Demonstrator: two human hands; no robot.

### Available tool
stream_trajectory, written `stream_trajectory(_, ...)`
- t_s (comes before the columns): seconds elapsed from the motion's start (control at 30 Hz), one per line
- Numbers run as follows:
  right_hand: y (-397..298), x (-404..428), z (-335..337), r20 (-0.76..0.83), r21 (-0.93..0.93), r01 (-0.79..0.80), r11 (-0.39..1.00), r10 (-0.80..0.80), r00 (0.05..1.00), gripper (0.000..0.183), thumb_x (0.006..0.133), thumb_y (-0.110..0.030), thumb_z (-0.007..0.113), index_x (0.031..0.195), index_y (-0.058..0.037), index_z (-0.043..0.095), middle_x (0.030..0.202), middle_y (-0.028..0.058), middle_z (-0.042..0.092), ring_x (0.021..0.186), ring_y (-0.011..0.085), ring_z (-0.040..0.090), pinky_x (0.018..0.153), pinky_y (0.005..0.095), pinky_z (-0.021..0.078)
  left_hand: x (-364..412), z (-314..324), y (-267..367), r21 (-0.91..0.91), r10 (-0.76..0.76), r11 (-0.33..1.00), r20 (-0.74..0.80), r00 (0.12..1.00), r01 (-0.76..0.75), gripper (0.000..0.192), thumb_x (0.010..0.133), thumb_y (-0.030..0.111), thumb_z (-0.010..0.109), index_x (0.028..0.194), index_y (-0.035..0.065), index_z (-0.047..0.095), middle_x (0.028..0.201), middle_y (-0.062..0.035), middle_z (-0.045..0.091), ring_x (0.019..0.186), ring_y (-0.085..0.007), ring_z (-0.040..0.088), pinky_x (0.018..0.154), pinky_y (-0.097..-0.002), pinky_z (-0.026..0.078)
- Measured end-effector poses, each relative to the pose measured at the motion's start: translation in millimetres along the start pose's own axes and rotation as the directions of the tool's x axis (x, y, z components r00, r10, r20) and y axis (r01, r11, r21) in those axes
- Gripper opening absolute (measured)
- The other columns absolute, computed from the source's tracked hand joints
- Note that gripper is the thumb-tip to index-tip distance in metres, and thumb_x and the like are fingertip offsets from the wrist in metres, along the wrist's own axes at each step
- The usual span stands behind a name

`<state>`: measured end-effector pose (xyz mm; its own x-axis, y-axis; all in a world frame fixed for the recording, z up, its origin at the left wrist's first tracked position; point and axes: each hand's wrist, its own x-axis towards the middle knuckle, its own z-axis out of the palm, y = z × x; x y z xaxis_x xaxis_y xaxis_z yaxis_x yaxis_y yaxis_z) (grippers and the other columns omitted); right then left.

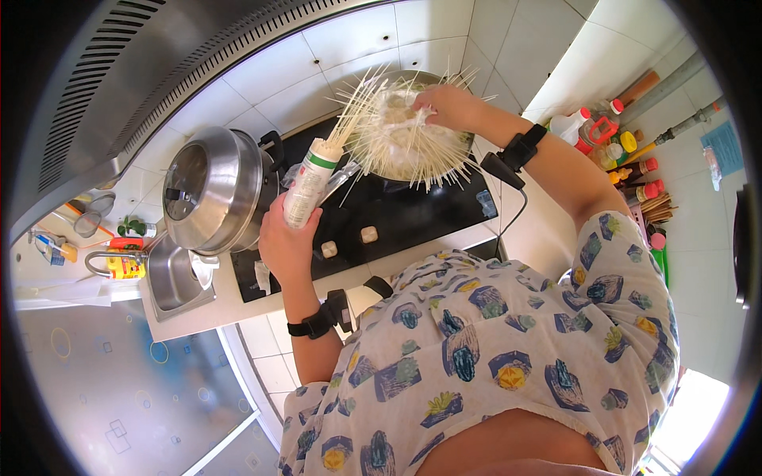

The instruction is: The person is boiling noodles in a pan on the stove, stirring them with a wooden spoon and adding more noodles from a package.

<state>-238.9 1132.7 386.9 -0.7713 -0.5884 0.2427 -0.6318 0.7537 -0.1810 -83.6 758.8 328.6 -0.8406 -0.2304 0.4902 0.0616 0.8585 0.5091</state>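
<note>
My left hand (289, 244) is wrapped around the lower part of a paper-wrapped pack of dried noodles (306, 184). The pack is tilted, and thin straight noodles stick out of its open top towards a round pan (421, 76) on the hob. Many pale dried noodles (411, 149) fan out over the pan's rim in all directions, above whitish, cloudy contents. Over the pan's far right side is my right hand (449, 107), its fingers curled down at the noodles. Whether it pinches any of them is not clear.
A large lidded stainless steel pot (223, 190) stands left of the pan on the black hob (405, 208). Beyond it are a sink (175, 273) and a yellow bottle (125, 265). Several condiment bottles (613, 143) line the right wall. A range hood (119, 65) hangs at upper left.
</note>
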Motion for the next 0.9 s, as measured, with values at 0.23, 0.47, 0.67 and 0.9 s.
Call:
stream_trajectory(0.23, -49, 15, -25, 0.330, 0.422, -0.416, 0.805, 0.291, 0.898, 0.039, 0.094, -0.024, 0.073, 0.126, -0.0037, 0.067, 0.120, 0.0102, 0.068, 0.098, 0.0166, 0.069, 0.084, 0.0314, 0.0569, -3, -8, 13, -0.080, 0.015, 0.997, 0.006, 1.000, -0.015, 0.059, 0.068, 0.033, 0.090, 0.119, 0.0147, 0.068, 0.105, -0.0095, 0.072, 0.096, -0.0318, 0.068, 0.082, -0.0425, 0.054)
stream_trajectory(0.47, -103, 26, 12, 0.278, 0.951, -0.302, 0.066, 0.248, 0.928, 0.041, 0.097, -0.029, 0.072, 0.123, 0.0022, 0.068, 0.115, 0.0111, 0.071, 0.102, 0.0158, 0.068, 0.090, 0.0277, 0.0578, -5, -10, 38, -0.171, 0.010, 0.985, 0.087, 0.996, 0.005, 0.057, 0.069, 0.033, 0.090, 0.118, 0.0134, 0.068, 0.104, -0.0108, 0.071, 0.094, -0.0330, 0.068, 0.081, -0.0416, 0.054)
stream_trajectory(0.67, -73, 17, -7, 0.175, 0.947, -0.262, 0.188, 0.380, 0.908, 0.040, 0.094, -0.024, 0.076, 0.121, 0.0040, 0.068, 0.110, 0.0117, 0.070, 0.100, 0.0176, 0.069, 0.092, 0.0280, 0.0585, -6, -8, 33, -0.139, 0.043, 0.990, 0.077, 0.996, -0.032, 0.057, 0.068, 0.033, 0.090, 0.118, 0.0141, 0.068, 0.102, -0.0097, 0.072, 0.094, -0.0325, 0.069, 0.081, -0.0422, 0.055)
stream_trajectory(0.9, 16, -10, -72, -0.068, 0.908, -0.179, 0.380, 0.553, 0.830, 0.037, 0.095, -0.023, 0.074, 0.122, 0.0004, 0.067, 0.119, 0.0082, 0.069, 0.107, 0.0139, 0.066, 0.092, 0.0244, 0.0567, -11, -8, 12, -0.085, 0.035, 0.996, 0.035, 0.999, -0.032, 0.057, 0.068, 0.031, 0.090, 0.118, 0.0152, 0.068, 0.102, -0.0095, 0.072, 0.094, -0.0323, 0.069, 0.082, -0.0421, 0.055)
